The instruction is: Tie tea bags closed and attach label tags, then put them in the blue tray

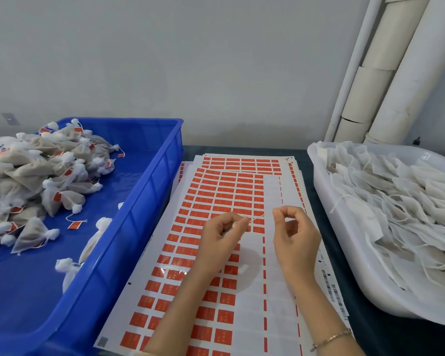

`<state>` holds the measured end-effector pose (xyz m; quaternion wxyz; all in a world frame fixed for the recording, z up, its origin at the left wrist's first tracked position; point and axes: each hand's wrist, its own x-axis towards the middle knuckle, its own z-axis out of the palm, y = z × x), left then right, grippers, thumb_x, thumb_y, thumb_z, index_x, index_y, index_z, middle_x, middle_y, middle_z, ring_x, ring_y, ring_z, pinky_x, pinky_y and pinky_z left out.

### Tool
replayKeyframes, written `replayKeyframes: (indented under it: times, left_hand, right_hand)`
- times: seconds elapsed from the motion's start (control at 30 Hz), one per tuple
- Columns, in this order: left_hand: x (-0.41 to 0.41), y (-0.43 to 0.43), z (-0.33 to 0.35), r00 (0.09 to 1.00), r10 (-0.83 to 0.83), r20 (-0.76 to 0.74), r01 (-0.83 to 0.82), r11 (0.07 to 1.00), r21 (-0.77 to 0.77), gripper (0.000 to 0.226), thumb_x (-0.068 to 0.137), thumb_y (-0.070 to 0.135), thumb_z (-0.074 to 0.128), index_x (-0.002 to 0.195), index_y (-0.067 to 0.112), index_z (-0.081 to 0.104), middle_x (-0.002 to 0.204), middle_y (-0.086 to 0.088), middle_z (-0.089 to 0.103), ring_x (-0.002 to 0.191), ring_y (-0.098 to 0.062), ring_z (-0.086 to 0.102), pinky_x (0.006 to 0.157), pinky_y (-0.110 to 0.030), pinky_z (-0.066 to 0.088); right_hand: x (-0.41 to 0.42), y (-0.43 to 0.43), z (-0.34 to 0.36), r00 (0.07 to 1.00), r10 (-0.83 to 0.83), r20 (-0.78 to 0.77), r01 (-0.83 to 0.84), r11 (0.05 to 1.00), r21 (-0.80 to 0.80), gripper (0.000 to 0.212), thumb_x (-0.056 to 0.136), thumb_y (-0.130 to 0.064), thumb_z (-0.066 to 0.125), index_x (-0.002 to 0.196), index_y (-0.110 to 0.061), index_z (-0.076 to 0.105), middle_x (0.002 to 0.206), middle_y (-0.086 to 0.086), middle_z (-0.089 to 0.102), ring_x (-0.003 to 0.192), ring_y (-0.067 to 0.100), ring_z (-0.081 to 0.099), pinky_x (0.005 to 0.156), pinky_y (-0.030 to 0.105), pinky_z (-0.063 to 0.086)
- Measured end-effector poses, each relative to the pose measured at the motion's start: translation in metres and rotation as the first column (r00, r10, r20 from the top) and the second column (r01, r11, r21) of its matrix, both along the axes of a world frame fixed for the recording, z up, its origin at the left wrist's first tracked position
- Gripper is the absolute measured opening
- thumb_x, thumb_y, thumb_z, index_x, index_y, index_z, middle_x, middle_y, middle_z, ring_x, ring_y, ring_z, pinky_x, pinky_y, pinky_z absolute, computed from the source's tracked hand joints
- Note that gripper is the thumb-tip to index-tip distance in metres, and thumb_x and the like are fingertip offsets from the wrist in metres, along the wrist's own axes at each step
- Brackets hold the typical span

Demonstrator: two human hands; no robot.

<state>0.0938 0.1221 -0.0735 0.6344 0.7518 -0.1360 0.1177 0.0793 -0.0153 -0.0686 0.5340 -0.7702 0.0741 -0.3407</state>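
Near edge, right wrist: a thin bracelet point(332, 337) circles it, over the dark table point(401, 341).
Left hand point(221, 235): held above the sheets, fingers curled in, thumb and forefinger tips pressed together on a thin string point(256, 217). A pale scrap shows inside the curl; what it is cannot be told.
String: it runs from the left pinch towards the right hand, and its tip looks orange.
Right hand point(296, 235): just beside the left, fingers curled, thumb and forefinger tips nearly meeting in a narrow pinch. Whether they hold the string's end or anything else cannot be told.
Sheets point(280, 291): a fanned stack of white backing sheets under both hands; the right columns of the top one are stripped bare.
Labels point(226, 299): red rectangles in rows, with pale marks too blurred to read.
Barcode point(332, 289): printed along the right margin of a sheet, with small digits above it, unreadable.
Tray point(129, 227): blue, on the left, touching the sheets' edge.
Tagged bags point(36, 176): tied tea bags with red tags, heaped at the tray's far left; a few lie loose nearer its right wall.
Tub point(344, 240): white, on the right.
Untied bags point(396, 201): flat white bags with loose strings, filling the tub.
Pipes point(396, 73): white, slanting up the grey wall point(190, 60) behind the tub.
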Motion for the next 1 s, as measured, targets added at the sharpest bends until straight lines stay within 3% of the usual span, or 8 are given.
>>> replayKeyframes:
  times: [0.1,0.17,0.23,0.33,0.5,0.67,0.83,1.0]
  left_hand:
    - [0.001,0.003,-0.001,0.998,0.063,-0.026,-0.063,0.998,-0.018,0.023,0.093,0.018,0.06,0.073,0.008,0.066,0.062,0.003,0.061,0.062,-0.008,0.056,0.061,-0.013,0.047]
    - [0.002,0.004,-0.002,0.99,0.129,-0.059,-0.131,0.991,-0.035,0.024,0.094,0.021,0.059,0.074,0.011,0.066,0.061,0.004,0.06,0.061,-0.006,0.056,0.059,-0.011,0.046]
    - [0.003,0.005,-0.004,0.977,0.191,-0.09,-0.197,0.979,-0.059,0.024,0.095,0.023,0.057,0.076,0.011,0.066,0.063,0.003,0.062,0.06,-0.006,0.056,0.058,-0.009,0.045]
    - [0.007,0.006,-0.005,0.96,0.255,-0.119,-0.265,0.961,-0.079,0.025,0.095,0.026,0.055,0.079,0.011,0.066,0.066,0.002,0.063,0.06,-0.006,0.056,0.057,-0.007,0.045]
    - [0.008,0.006,-0.008,0.959,0.258,-0.117,-0.267,0.962,-0.062,0.025,0.096,0.028,0.055,0.08,0.013,0.067,0.068,0.002,0.064,0.064,-0.011,0.058,0.059,-0.007,0.045]
    - [0.008,0.005,-0.008,0.961,0.255,-0.11,-0.262,0.963,-0.057,0.023,0.096,0.028,0.055,0.081,0.016,0.067,0.07,0.002,0.065,0.067,-0.012,0.059,0.06,-0.008,0.047]
    - [0.007,0.005,-0.007,0.963,0.245,-0.114,-0.251,0.967,-0.043,0.022,0.096,0.029,0.054,0.082,0.017,0.067,0.072,0.006,0.066,0.069,-0.007,0.061,0.062,-0.009,0.048]
    - [0.006,0.004,-0.006,0.962,0.237,-0.133,-0.246,0.968,-0.051,0.022,0.096,0.029,0.054,0.08,0.02,0.066,0.069,0.01,0.064,0.068,-0.003,0.06,0.06,-0.008,0.046]
  right_hand:
    - [0.003,-0.004,-0.004,0.993,0.064,-0.1,-0.069,0.996,-0.049,0.004,0.087,-0.038,0.062,0.088,-0.034,0.061,0.086,-0.027,0.061,0.077,-0.001,0.063,0.057,0.004,0.046]
    - [0.004,-0.007,-0.008,0.969,0.106,-0.225,-0.127,0.989,-0.081,0.009,0.088,-0.043,0.06,0.091,-0.035,0.061,0.092,-0.023,0.063,0.084,0.004,0.063,0.07,0.009,0.048]
    - [0.007,-0.009,-0.013,0.942,0.046,-0.333,-0.109,0.979,-0.173,0.029,0.089,-0.053,0.049,0.108,-0.033,0.058,0.114,-0.013,0.061,0.104,0.01,0.058,0.089,0.025,0.049]
    - [0.008,-0.014,-0.018,0.876,-0.126,-0.466,-0.078,0.916,-0.394,0.053,0.09,-0.059,0.04,0.133,-0.028,0.045,0.141,-0.005,0.047,0.128,0.018,0.043,0.11,0.042,0.034]
    - [0.005,-0.01,-0.026,0.887,-0.121,-0.445,-0.128,0.862,-0.491,0.054,0.089,-0.052,0.055,0.136,-0.028,0.041,0.142,-0.005,0.044,0.131,0.017,0.038,0.113,0.039,0.027]
    - [0.004,-0.007,-0.025,0.875,-0.095,-0.474,-0.181,0.845,-0.503,0.063,0.088,-0.058,0.052,0.141,-0.032,0.032,0.15,-0.007,0.034,0.139,0.018,0.03,0.117,0.039,0.019]
    - [0.007,-0.004,-0.025,0.763,-0.262,-0.592,-0.16,0.81,-0.564,0.091,0.08,-0.077,0.038,0.149,-0.026,0.007,0.161,0.009,0.002,0.148,0.032,-0.001,0.118,0.046,0.003]
    - [0.009,-0.009,-0.02,0.775,-0.281,-0.567,-0.156,0.783,-0.602,0.089,0.076,-0.08,0.04,0.143,-0.025,0.024,0.155,0.003,0.025,0.144,0.027,0.02,0.119,0.046,0.013]
